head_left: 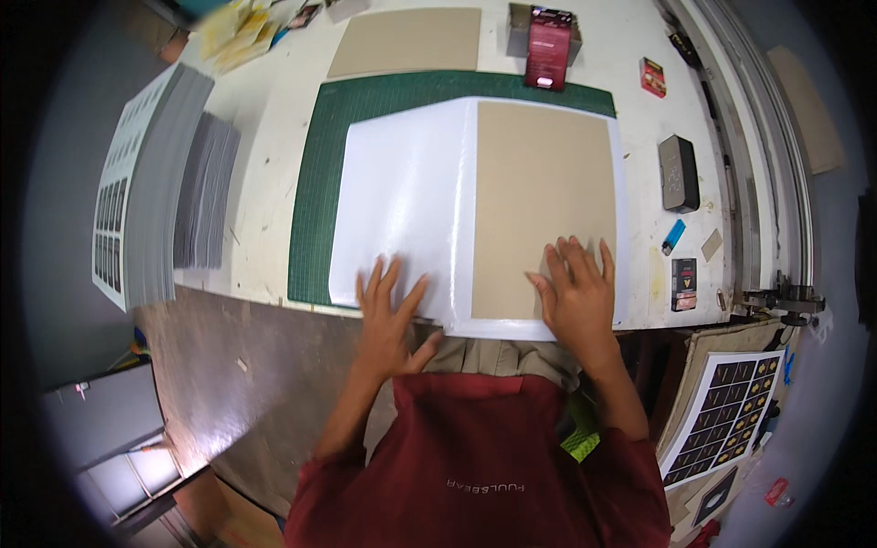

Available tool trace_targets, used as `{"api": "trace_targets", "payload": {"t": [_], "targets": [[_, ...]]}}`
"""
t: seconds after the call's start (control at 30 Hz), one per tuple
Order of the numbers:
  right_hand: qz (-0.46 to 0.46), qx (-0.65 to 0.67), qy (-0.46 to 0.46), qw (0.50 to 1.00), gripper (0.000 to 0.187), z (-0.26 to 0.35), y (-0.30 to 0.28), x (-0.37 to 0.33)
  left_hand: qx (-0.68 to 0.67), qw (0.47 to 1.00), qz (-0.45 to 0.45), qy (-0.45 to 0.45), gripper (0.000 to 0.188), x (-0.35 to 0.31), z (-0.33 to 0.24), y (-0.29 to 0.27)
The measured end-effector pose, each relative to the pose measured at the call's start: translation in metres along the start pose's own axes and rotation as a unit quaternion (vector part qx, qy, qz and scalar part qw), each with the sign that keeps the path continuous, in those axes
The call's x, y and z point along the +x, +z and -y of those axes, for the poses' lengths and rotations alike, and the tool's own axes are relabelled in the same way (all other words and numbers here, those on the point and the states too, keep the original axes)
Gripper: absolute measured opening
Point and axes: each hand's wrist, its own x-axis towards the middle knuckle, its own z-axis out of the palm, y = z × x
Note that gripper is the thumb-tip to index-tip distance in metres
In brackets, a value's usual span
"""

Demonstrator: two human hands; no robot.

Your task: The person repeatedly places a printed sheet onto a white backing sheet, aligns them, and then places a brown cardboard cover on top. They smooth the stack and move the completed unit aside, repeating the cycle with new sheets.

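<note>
A large white glossy sheet point(402, 183) lies on a green cutting mat point(315, 201), reaching the table's near edge. On its right half rests a tan cardboard panel point(544, 173), with a narrow white border showing on the right and at the bottom. My left hand point(391, 315) is over the lower left of the white sheet, fingers spread, holding nothing. Fingers apart, my right hand point(577, 285) lies on the lower right of the cardboard panel. A bright crease-like shine runs down the sheet beside the panel's left edge.
Tall stacks of printed sheets point(169, 183) stand at the left. Another cardboard panel point(406, 41) lies beyond the mat, near a dark red box point(548, 50) propped on a grey block. A digital clock point(678, 173), a blue lighter point(673, 237) and a small pack point(683, 284) sit at right.
</note>
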Motion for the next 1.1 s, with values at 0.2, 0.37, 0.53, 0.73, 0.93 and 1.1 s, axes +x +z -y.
{"api": "trace_targets", "payload": {"t": [0.2, 0.37, 0.53, 0.73, 0.93, 1.1], "targets": [[-0.001, 0.021, -0.004, 1.000, 0.039, 0.000, 0.000, -0.002, 0.135, 0.914, -0.376, -0.068, 0.085, -0.020, 0.023, 0.019], [-0.015, 0.054, 0.004, 0.998, 0.034, -0.007, 0.000, -0.002, 0.241, 0.881, -0.387, -0.126, 0.104, 0.026, 0.002, -0.011], [0.069, 0.326, 0.062, 0.941, 0.025, -0.065, -0.037, 0.004, 0.137, 0.988, -0.062, 0.041, 0.100, 0.121, 0.000, 0.032], [-0.191, 0.206, 0.226, 0.933, 0.019, -0.060, -0.147, -0.015, 0.086, 0.984, 0.114, 0.105, 0.103, 0.169, -0.032, 0.061], [0.050, 0.051, 0.072, 0.995, 0.036, -0.020, -0.074, -0.017, 0.120, 0.976, 0.132, 0.125, 0.103, 0.173, -0.041, 0.056], [0.056, 0.052, 0.137, 0.988, 0.044, -0.026, -0.032, -0.050, 0.144, 0.973, 0.144, 0.106, 0.112, 0.174, -0.050, 0.065]]}}
